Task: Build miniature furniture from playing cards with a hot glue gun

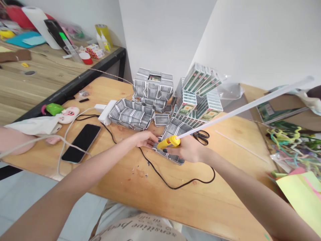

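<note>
While the right hand [190, 149] is clamped around a yellow glue gun [168, 142], the gun's nozzle points toward nine o'clock, at the left hand [145, 139] just beside it. A long pale glue stick [245, 106] juts from the back of the gun toward two o'clock. The left hand's fingers are closed on the left edge of a card tray [173, 129] made of folded playing cards, which lies on the wooden table [233, 187] under both hands, near the picture's middle. A black cord [175, 185] loops from the gun toward six o'clock. Scissors [202, 135] lie at one o'clock of the right hand, close by. A second tray [131, 114] sits at eleven o'clock of the left hand, with stacked card packs [200, 97] at twelve o'clock. A dark phone [81, 142] rests at nine o'clock, well apart.
</note>
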Action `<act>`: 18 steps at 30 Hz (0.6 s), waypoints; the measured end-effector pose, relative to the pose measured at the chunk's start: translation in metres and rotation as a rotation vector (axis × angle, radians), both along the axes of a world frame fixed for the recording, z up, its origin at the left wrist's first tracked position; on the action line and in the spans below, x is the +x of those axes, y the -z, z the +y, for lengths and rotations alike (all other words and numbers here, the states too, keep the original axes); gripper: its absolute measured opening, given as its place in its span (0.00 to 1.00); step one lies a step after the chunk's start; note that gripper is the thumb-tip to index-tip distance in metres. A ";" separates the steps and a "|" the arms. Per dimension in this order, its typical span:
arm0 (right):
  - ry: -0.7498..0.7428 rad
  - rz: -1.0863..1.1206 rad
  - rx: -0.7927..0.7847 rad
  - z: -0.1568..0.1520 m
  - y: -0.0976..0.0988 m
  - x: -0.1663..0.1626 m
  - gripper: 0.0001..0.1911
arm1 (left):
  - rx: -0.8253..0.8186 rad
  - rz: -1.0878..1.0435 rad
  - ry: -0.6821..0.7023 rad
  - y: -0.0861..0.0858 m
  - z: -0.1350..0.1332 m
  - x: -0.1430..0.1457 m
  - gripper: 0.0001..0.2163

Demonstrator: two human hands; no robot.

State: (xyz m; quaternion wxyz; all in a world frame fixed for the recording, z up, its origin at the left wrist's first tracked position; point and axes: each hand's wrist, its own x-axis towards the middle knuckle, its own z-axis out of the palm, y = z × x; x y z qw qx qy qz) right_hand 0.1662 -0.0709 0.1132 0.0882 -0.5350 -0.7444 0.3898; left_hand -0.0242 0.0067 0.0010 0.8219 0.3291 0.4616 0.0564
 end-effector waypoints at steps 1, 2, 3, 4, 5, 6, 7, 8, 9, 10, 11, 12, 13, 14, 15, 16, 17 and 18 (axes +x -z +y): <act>0.006 0.000 -0.001 0.001 0.000 0.000 0.12 | 0.001 0.000 0.003 0.001 0.000 0.000 0.15; 0.010 0.001 -0.003 0.001 0.001 0.000 0.12 | 0.002 -0.002 0.007 0.001 0.001 0.000 0.15; 0.009 0.002 -0.007 0.002 0.001 0.001 0.12 | 0.003 -0.004 0.011 0.001 0.001 0.000 0.15; 0.003 0.004 -0.016 0.002 0.001 0.001 0.13 | 0.005 -0.009 0.016 0.001 0.001 0.000 0.16; -0.005 0.005 -0.030 0.003 0.002 0.001 0.13 | 0.007 -0.014 0.021 0.002 0.001 0.000 0.16; -0.009 0.002 -0.044 0.004 0.002 0.001 0.12 | 0.010 -0.019 0.023 0.002 0.001 -0.001 0.16; -0.008 -0.004 -0.057 0.004 0.002 0.001 0.11 | 0.014 -0.023 0.023 0.002 0.001 -0.001 0.17; -0.006 -0.012 -0.069 0.005 0.002 0.001 0.10 | 0.019 -0.029 0.024 0.002 0.001 -0.002 0.17; -0.002 -0.022 -0.077 0.006 0.002 0.001 0.10 | 0.025 -0.037 0.027 0.002 0.001 -0.003 0.17; -0.001 -0.030 -0.081 0.006 0.001 0.001 0.09 | 0.031 -0.047 0.033 0.002 0.001 -0.004 0.17; -0.003 -0.035 -0.081 0.007 0.001 0.001 0.09 | 0.036 -0.060 0.042 0.002 0.001 -0.005 0.17; -0.007 -0.038 -0.079 0.008 0.000 0.001 0.09 | 0.041 -0.074 0.054 0.002 0.001 -0.006 0.16; -0.009 -0.043 -0.077 0.008 -0.001 0.001 0.09 | 0.045 -0.088 0.067 0.002 0.001 -0.007 0.16; -0.008 -0.048 -0.073 0.009 -0.002 0.001 0.09 | 0.049 -0.101 0.078 0.002 0.001 -0.008 0.16; -0.007 -0.050 -0.068 0.009 -0.003 0.001 0.09 | 0.052 -0.115 0.089 0.002 0.001 -0.010 0.16; -0.007 -0.051 -0.065 0.010 -0.003 0.001 0.09 | 0.055 -0.132 0.098 0.002 0.001 -0.011 0.16; -0.008 -0.051 -0.065 0.010 -0.003 0.001 0.09 | 0.055 -0.153 0.104 0.003 0.000 -0.012 0.16; -0.008 -0.052 -0.069 0.011 -0.002 0.002 0.10 | 0.054 -0.174 0.102 0.003 0.000 -0.014 0.16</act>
